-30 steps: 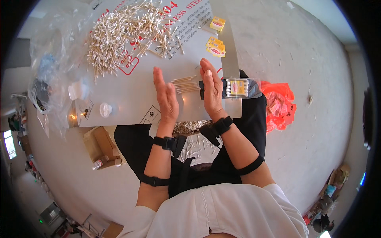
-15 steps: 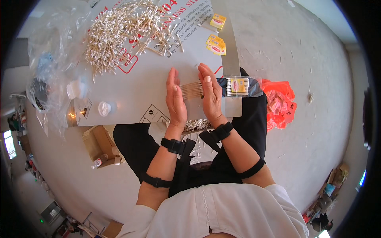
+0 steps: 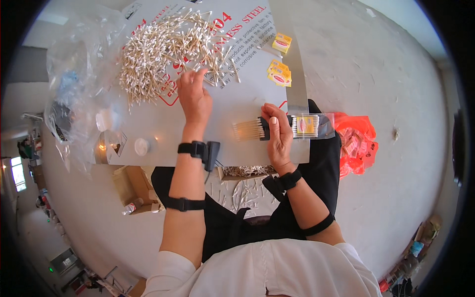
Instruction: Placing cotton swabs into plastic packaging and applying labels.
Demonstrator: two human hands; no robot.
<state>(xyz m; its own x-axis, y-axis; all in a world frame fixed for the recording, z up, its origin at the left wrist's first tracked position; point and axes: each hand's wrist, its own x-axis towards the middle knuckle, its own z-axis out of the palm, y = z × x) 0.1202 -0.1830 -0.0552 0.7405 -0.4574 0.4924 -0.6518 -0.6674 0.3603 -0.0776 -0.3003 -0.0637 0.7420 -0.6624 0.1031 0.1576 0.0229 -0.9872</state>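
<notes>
At the near edge of the large pile of cotton swabs (image 3: 158, 54), my left hand (image 3: 195, 99) reaches in with bent fingers, the thumb apart from them. Whether it touches any swab is hard to see. My right hand (image 3: 279, 136) stands on edge, fingers stretched, with nothing gripped. It rests over a dark strip (image 3: 264, 129) at the right end of a neat row of cotton swabs (image 3: 249, 130). Just right of that hand lies a clear bag (image 3: 324, 125) holding lined-up swabs and a yellow label card (image 3: 304, 125).
Yellow cards (image 3: 280, 73) and a small yellow stack (image 3: 282, 42) lie at the far right of the metal-sheet table (image 3: 232, 106). A white round cap (image 3: 142, 146) and crumpled clear plastic (image 3: 79, 94) are left. Below are a cardboard box (image 3: 133, 185) and a red bag (image 3: 357, 146).
My left hand has left the left side of the swab row and moved forward and left to the pile. My right hand stays by the row's right end. The whole view has shifted slightly.
</notes>
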